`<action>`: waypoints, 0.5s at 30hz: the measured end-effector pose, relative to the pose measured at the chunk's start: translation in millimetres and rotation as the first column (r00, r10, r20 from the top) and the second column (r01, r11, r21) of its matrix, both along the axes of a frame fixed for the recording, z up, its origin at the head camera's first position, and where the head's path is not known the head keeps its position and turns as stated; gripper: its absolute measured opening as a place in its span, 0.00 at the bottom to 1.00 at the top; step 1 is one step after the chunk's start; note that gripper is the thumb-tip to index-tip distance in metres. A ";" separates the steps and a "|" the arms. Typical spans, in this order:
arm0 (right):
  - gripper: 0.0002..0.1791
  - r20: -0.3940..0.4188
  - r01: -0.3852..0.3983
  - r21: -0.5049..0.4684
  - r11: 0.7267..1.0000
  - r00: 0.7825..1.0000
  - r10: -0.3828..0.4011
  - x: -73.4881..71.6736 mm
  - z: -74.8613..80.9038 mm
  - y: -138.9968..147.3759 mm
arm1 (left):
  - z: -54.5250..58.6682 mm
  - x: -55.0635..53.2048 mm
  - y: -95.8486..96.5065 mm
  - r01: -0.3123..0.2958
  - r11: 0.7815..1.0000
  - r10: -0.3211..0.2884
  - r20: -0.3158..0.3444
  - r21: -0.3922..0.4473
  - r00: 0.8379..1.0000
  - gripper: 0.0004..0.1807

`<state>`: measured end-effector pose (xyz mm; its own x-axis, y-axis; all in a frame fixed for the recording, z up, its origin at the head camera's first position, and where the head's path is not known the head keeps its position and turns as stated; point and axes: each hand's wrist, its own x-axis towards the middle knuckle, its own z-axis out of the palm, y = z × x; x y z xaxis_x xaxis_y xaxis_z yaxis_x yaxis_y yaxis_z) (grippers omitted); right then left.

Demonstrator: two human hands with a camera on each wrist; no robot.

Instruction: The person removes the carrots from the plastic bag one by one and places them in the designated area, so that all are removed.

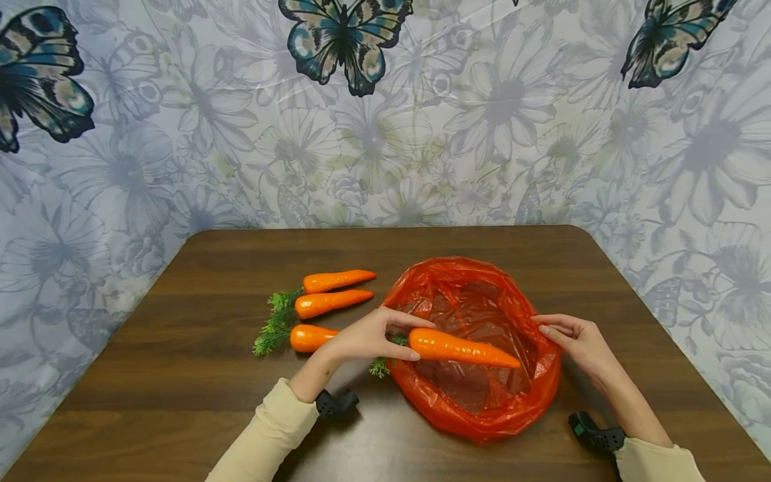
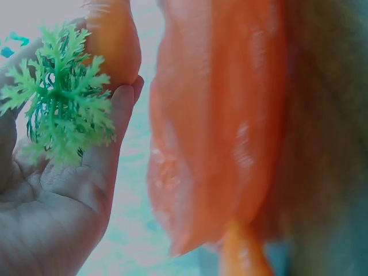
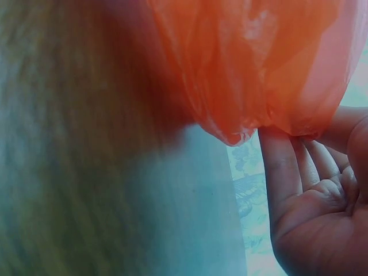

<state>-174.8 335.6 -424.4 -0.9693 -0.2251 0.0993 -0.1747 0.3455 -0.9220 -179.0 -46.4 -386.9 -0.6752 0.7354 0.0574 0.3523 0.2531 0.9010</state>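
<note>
A carrot (image 1: pixel 460 349) with a green leafy top (image 2: pixel 63 98) is held at its thick end by my left hand (image 1: pixel 367 338), thumb and fingers on either side. Its tip points right, over the mouth of a red plastic bag (image 1: pixel 421 408) that stands with its rim spread wide. At the bag's right edge, my right hand (image 1: pixel 578 341) pinches the rim between thumb and fingers. In the right wrist view, the bag's red film (image 3: pixel 259 69) hangs down to those fingertips. Inside the bag, only creased red plastic shows below the carrot.
Left of the bag lie more carrots: one at the back (image 1: pixel 339 280), one in the middle (image 1: pixel 333 303), and one in front (image 1: pixel 310 338) partly hidden by my left hand. They rest on a brown wooden table (image 1: pixel 150 375) before a flowered wall covering (image 1: pixel 373 154).
</note>
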 end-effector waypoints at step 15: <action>0.18 -0.013 -0.019 -0.043 0.999 1.000 0.018 -1.7 -4.5 1.9 | 31.0 -21.1 -49.1 -0.117 0.992 0.117 -0.008 0.057 0.993 0.28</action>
<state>-176.4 337.4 -428.9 -0.9636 -0.2379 0.1220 -0.1927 0.3017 -0.9337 -200.1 -95.5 -355.9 -0.7555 0.6468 0.1046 0.3332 0.2418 0.9113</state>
